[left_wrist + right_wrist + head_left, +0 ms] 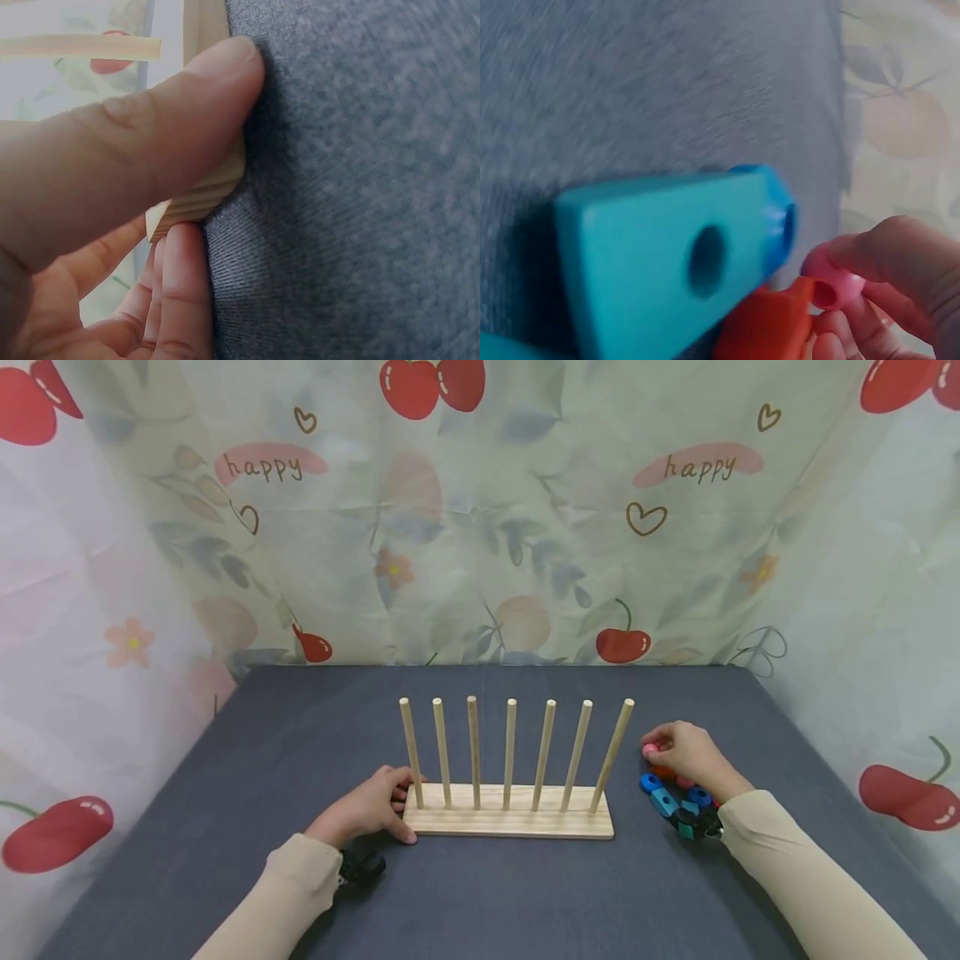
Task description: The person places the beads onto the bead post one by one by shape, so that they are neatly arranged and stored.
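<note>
A wooden peg stand [510,825] with a row of several upright dowels sits on the table. My left hand [367,807] grips the left end of its base. In the left wrist view the thumb lies over the front edge of the base, with the other fingers at its end. To the right of the stand, my right hand [693,753] pinches a pink bead [832,277] with a hole in it. Below that hand lie a teal block with a hole [656,262], an orange piece [769,326] and a blue bead [650,783].
Several more blue, teal and red pieces are clustered by the right wrist, partly hidden under it. A dark grey cloth [517,902] covers the table. Printed curtains [480,552] stand behind and at both sides.
</note>
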